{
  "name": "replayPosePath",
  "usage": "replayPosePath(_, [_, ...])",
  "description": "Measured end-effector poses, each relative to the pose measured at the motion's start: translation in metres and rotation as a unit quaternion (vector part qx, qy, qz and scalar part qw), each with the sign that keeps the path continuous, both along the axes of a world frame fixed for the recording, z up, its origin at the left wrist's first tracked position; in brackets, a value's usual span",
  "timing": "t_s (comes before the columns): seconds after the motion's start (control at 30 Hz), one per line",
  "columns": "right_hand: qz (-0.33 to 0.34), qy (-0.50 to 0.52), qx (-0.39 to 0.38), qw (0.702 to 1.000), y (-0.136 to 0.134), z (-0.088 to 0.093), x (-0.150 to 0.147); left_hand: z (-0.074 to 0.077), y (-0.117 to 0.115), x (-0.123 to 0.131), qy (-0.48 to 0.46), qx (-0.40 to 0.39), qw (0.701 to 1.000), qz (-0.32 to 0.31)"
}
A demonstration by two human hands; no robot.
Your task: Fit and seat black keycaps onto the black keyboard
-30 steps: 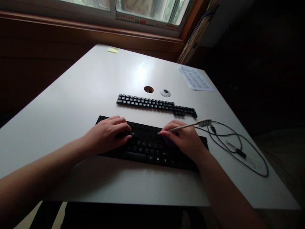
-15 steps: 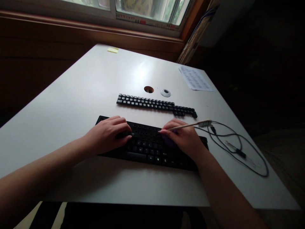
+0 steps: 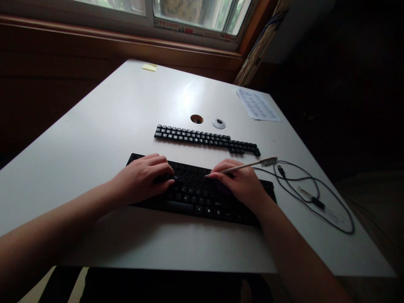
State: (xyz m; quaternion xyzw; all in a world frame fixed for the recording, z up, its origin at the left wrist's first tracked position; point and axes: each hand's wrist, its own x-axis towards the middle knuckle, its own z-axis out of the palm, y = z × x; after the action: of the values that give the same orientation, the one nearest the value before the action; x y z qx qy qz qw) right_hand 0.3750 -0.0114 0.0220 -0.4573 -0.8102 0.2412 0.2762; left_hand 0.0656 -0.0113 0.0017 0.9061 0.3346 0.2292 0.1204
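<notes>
A black keyboard (image 3: 195, 194) lies on the white table (image 3: 104, 126) in front of me. My left hand (image 3: 142, 176) rests on its left part with fingers curled down onto the keys, holding nothing I can make out. Over the keyboard's middle, my right hand (image 3: 240, 183) pinches a thin toothbrush-like brush (image 3: 249, 165). The handle end touches the keys and the bristled head points right. A hint of purple shows under this hand. Several removed black keycaps (image 3: 205, 138) lie in rows behind the keyboard.
The keyboard's black cable (image 3: 315, 198) loops on the table to the right. A round cable hole (image 3: 197, 119) and its grey cap (image 3: 219, 123) sit behind the keycaps. A printed sheet (image 3: 258, 106) lies far right, a yellow sticky note (image 3: 149, 67) at the far edge.
My right hand and the brush have shifted slightly left along the keyboard. The left hand has stayed in place.
</notes>
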Motion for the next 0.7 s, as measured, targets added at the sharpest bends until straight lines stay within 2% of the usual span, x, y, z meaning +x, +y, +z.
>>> replayPosePath(0.3, [-0.032, -0.062, 0.024, 0.997, 0.001, 0.006, 0.015, 0.001, 0.000, 0.000, -0.004, -0.001, 1.000, -0.004])
replayPosePath(0.7, [-0.078, -0.080, -0.010, 0.994, -0.004, 0.014, 0.048, 0.000, 0.000, 0.000, -0.002, 0.004, 1.000, -0.001])
